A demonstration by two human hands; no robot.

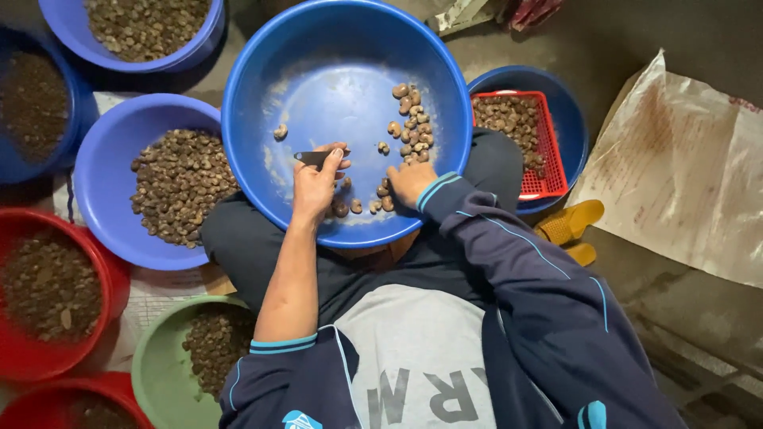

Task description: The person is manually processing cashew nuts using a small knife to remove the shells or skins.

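A large blue basin point(246, 87) rests on my lap. Pale shelled nuts point(413, 119) lie in a loose line along its right side, and one nut point(280, 132) sits apart to the left. My left hand point(314, 189) is inside the basin's near edge, gripping a small dark blade point(311, 157) that points left. My right hand point(409, 183), its sleeve down to the wrist, lies fingers-down on the nuts at the near end of the line. I cannot tell whether it holds one.
Bowls ring my lap: a violet-blue bowl of brown nuts point(103, 183) at left, a blue bowl point(56, 20) top left, red bowls point(111, 278) and a green bowl point(151, 365) lower left. A red basket point(550, 171) sits in a blue bowl at right, beside yellow sandals point(572, 222) and a paper sack point(675, 175).
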